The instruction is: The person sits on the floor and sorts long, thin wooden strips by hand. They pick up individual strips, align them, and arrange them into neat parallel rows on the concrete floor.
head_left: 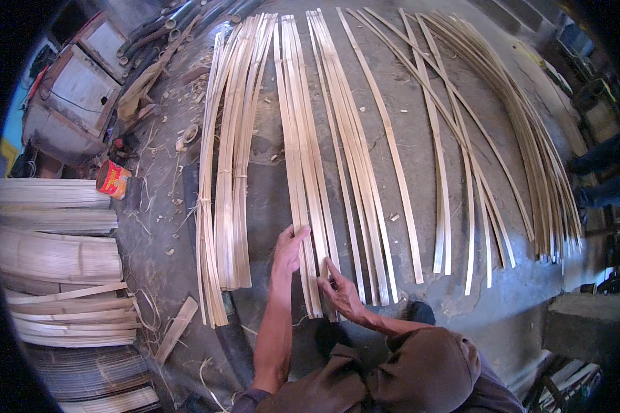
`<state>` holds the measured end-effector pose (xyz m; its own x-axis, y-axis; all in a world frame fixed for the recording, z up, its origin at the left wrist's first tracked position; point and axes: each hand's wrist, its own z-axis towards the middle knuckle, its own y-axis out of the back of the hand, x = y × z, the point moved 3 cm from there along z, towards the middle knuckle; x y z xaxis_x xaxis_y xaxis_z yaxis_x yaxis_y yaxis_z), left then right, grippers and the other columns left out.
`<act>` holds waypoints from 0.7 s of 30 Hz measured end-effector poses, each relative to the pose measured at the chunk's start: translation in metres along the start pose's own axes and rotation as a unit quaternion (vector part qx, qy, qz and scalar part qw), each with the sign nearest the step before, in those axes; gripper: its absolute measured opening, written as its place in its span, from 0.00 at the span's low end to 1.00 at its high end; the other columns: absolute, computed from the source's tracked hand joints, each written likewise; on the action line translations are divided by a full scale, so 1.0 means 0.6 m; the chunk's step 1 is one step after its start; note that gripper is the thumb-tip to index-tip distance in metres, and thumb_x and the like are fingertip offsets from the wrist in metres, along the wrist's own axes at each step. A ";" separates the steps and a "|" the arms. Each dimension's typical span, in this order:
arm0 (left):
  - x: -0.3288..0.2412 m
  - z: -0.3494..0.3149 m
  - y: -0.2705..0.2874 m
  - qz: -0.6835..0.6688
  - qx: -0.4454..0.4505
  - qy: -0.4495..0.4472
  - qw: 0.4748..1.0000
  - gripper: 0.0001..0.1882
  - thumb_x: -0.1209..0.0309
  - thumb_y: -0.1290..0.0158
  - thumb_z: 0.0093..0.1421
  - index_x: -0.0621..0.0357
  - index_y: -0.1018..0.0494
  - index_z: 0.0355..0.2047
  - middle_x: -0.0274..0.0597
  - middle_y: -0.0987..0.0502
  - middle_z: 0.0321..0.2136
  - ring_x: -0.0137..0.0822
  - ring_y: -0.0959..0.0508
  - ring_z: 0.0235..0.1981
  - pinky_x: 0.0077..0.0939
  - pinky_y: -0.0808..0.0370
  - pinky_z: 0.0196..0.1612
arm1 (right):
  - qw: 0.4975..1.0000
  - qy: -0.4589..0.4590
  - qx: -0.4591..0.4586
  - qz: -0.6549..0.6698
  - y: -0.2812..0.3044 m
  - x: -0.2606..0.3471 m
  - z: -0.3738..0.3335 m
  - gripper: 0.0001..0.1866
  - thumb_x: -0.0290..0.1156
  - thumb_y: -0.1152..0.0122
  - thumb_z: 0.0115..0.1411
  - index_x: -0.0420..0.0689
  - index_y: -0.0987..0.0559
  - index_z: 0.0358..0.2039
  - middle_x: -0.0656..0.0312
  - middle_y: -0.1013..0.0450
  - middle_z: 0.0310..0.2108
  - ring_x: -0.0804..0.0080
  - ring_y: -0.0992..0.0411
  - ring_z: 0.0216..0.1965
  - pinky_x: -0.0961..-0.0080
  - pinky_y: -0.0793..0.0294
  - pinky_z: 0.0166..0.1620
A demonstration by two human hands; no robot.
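Long pale bamboo strips point(297, 158) lie lengthwise on the floor in front of me, in a narrow group. My left hand point(289, 252) is closed at the left edge of this group, its thumb lying over a strip and its other fingers mostly hidden. Nearer to me, at the right edge of the same group, is my right hand point(343, 294). Its index finger and thumb are spread apart and touch the strips; the remaining fingers are partly hidden.
Tied strip bundles point(231, 179) lie to the left, and loose crossing strips point(434, 124) to the right. A large curved bundle point(530, 138) lies far right. Stacked wide slats point(55, 255) and a red-yellow container point(113, 179) stand left. Bamboo poles point(176, 24) lie at the back.
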<state>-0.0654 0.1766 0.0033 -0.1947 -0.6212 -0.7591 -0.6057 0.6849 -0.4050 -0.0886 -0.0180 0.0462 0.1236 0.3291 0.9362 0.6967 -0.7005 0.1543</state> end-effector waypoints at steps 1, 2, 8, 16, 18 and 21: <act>-0.003 -0.005 -0.004 0.015 -0.005 -0.019 1.000 0.11 0.73 0.44 0.61 0.63 0.26 0.44 0.40 0.21 0.35 0.33 0.20 0.33 0.31 0.20 0.37 | 1.000 -0.023 0.014 0.001 -0.001 0.015 -0.004 0.36 0.38 0.44 0.66 0.46 0.48 0.70 0.58 0.31 0.27 0.73 0.34 0.29 0.74 0.28 0.38; -0.006 -0.010 -0.029 0.031 -0.001 -0.035 0.999 0.11 0.74 0.44 0.61 0.64 0.27 0.44 0.41 0.21 0.35 0.34 0.20 0.33 0.31 0.20 0.37 | 1.000 -0.006 0.008 -0.003 -0.006 -0.012 -0.002 0.39 0.39 0.43 0.65 0.44 0.51 0.70 0.52 0.27 0.31 0.69 0.29 0.32 0.73 0.27 0.41; -0.063 -0.061 -0.136 0.035 0.008 -0.109 0.993 0.14 0.76 0.42 0.59 0.65 0.29 0.45 0.44 0.20 0.35 0.31 0.20 0.34 0.27 0.20 0.38 | 0.990 0.131 0.008 -0.043 0.047 0.027 -0.024 0.43 0.34 0.42 0.64 0.41 0.58 0.70 0.43 0.27 0.39 0.61 0.26 0.36 0.69 0.26 0.41; -0.060 -0.067 -0.254 0.043 0.006 -0.180 0.983 0.09 0.78 0.43 0.60 0.62 0.28 0.40 0.36 0.21 0.34 0.22 0.24 0.31 0.20 0.25 0.35 | 0.976 0.179 -0.011 -0.120 0.166 0.056 -0.041 0.42 0.35 0.40 0.63 0.39 0.55 0.68 0.41 0.28 0.41 0.48 0.26 0.40 0.61 0.26 0.42; -0.049 -0.070 -0.294 0.023 0.007 -0.176 0.984 0.06 0.77 0.42 0.60 0.59 0.27 0.37 0.32 0.22 0.32 0.20 0.27 0.30 0.19 0.28 0.33 | 0.976 0.155 -0.031 -0.148 0.187 0.056 -0.057 0.42 0.35 0.40 0.63 0.40 0.55 0.68 0.42 0.28 0.40 0.48 0.26 0.40 0.62 0.26 0.42; -0.019 -0.050 -0.331 0.025 0.028 -0.192 0.981 0.05 0.77 0.42 0.60 0.58 0.28 0.33 0.30 0.24 0.29 0.19 0.29 0.28 0.18 0.30 0.32 | 0.980 0.132 -0.034 -0.146 0.234 0.026 -0.057 0.44 0.34 0.38 0.62 0.43 0.56 0.69 0.45 0.27 0.42 0.55 0.25 0.40 0.63 0.25 0.41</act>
<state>0.0341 0.0365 0.1078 0.0886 -0.4044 -0.9103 -0.5572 0.7374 -0.3818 -0.0133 -0.1329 0.0935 -0.2682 0.3526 0.8965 0.6247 -0.6448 0.4405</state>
